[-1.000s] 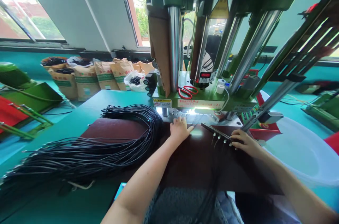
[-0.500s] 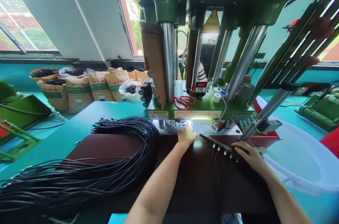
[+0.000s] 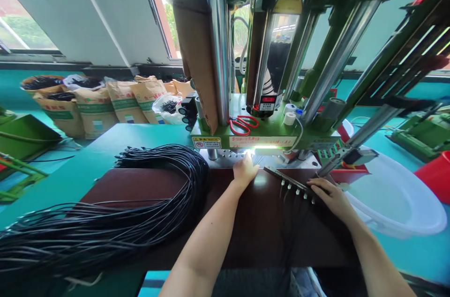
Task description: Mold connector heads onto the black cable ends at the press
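Observation:
My left hand [image 3: 245,168] reaches to the lit gap at the front of the green press [image 3: 316,140], over its metal lower plate [image 3: 225,159]. Its fingers look curled, but glare hides the tips and whatever is in them. Thin pale strands [image 3: 258,160] show just right of that hand. My right hand [image 3: 330,194] is closed at the right end of a dark metal bar [image 3: 286,179], which lies slanted on the brown board. Several small light connectors [image 3: 297,191] stick out along the bar's near side, with dark cables hanging from them.
A large bundle of black cables [image 3: 168,212] lies on the brown board [image 3: 140,182] at left. Red-handled scissors [image 3: 243,125] rest on the press. A white tub [image 3: 397,194] and a red bucket [image 3: 436,175] stand at right. Filled paper sacks [image 3: 94,107] line the wall.
The camera view has tilted down and shifted slightly, so the scene sits higher in the picture. Both hands stay in nearly the same places at the press and the bar.

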A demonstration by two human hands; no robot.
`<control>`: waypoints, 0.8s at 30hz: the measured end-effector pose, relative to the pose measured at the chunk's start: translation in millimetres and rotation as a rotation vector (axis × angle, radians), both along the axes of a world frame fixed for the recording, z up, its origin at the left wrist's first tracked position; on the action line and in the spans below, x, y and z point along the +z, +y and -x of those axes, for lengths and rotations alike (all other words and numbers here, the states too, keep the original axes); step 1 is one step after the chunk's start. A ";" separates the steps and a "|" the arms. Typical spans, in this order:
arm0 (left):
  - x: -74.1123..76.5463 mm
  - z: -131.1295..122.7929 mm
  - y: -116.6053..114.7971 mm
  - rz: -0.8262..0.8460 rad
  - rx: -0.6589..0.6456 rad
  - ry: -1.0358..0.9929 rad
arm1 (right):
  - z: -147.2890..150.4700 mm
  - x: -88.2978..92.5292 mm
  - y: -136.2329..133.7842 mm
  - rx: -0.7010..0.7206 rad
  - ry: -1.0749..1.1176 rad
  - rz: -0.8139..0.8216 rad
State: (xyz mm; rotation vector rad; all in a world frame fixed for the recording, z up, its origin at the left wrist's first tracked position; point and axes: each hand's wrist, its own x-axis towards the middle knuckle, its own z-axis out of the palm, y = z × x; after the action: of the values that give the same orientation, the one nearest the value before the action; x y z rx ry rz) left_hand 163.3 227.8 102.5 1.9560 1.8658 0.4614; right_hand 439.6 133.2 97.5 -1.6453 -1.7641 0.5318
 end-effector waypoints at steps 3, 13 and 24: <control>-0.2 0.3 -0.6 -0.003 0.005 -0.020 | 0.5 -0.1 -0.1 -0.001 0.003 -0.014; 0.4 0.6 -1.5 -0.012 0.013 -0.039 | -4.0 -7.0 1.1 0.024 -0.011 -0.040; -1.5 0.4 -1.7 -0.028 0.003 -0.001 | -7.2 -11.2 1.5 0.043 -0.032 -0.042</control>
State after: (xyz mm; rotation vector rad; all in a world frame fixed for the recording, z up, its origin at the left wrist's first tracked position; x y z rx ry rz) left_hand 162.9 226.1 101.0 1.9708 1.8713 0.4915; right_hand 446.8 134.7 86.3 -1.5992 -1.8253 0.4868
